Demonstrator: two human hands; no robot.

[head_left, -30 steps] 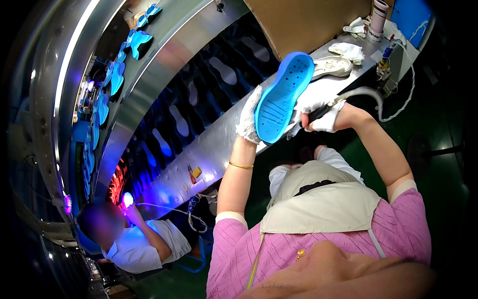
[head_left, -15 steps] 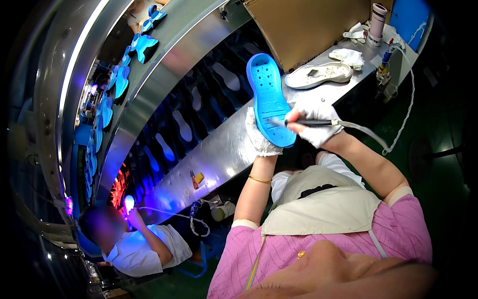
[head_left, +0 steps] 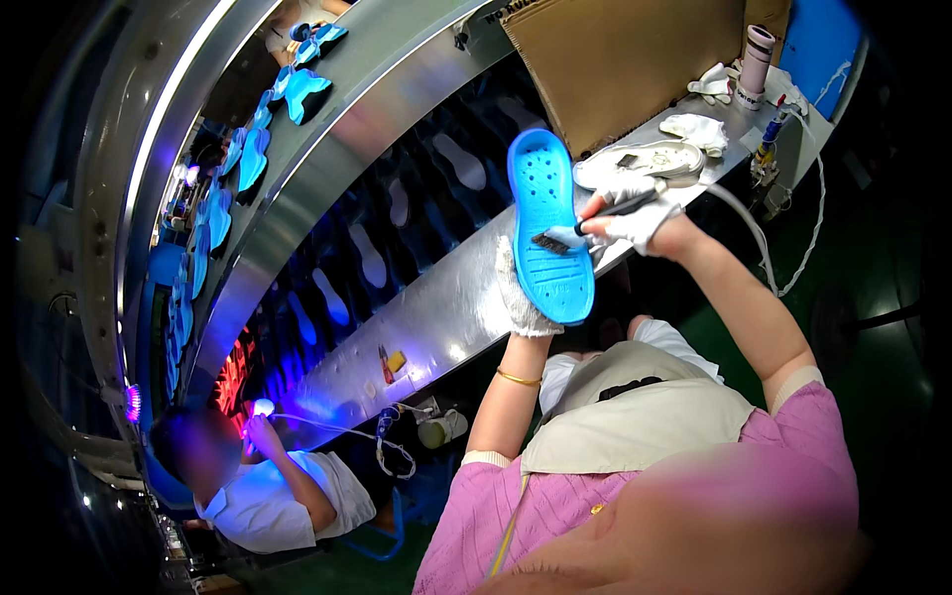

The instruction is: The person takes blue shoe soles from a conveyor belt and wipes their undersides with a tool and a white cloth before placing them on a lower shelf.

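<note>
A blue shoe sole [head_left: 557,290] with small holes near its far end is held up above the metal bench, tilted toward me. My left hand [head_left: 523,291], in a white glove, grips it from the left and beneath; most of those fingers are hidden behind it. In my right hand [head_left: 640,220], whose glove leaves some fingertips bare, is a brush [head_left: 551,242] with a dark handle and a pale hose trailing off its end. The bristles lie on the sole's inner face, around its middle. Just beyond my right hand, a white shoe piece [head_left: 645,161] rests on the bench.
The metal bench [head_left: 461,293] runs from lower left to upper right, with a cardboard box [head_left: 635,59], white gloves [head_left: 696,131] and a pink bottle [head_left: 757,64] at the back. Dark racks of soles and a conveyor [head_left: 372,35] carrying blue pieces lie beyond. A co-worker [head_left: 283,496] sits at left.
The sole and my left hand sit slightly lower in view. My right hand has shifted up and right, and the brush now slants across the sole's middle, farther from its near end.
</note>
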